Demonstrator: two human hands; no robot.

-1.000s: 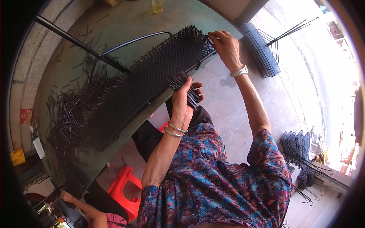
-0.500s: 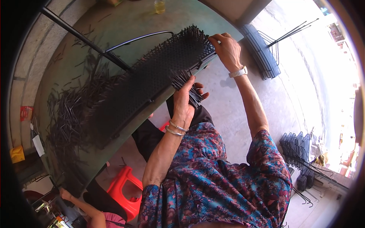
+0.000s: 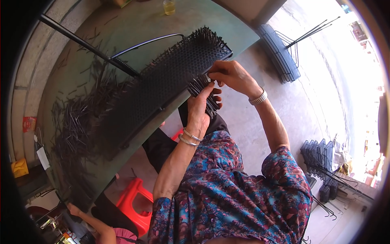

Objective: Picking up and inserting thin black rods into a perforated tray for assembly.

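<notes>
I clutched thin dark rods (image 3: 196,85) in my left hand (image 3: 198,109) while my right hand (image 3: 234,78), its hold unclear, seemingly picked one out, next needing a fine pinch, the perforated tray (image 3: 162,77) beyond both.

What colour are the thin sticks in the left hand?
The thin sticks are near-black, clearest in head view.

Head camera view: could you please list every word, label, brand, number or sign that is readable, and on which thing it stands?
No text can be read in this view.
Red packet at the left: pale marks, too small and blurred to read.
White strip below it: nothing readable.
Black perforated rack and dark sticks in the left hand: no lettering visible.
</notes>
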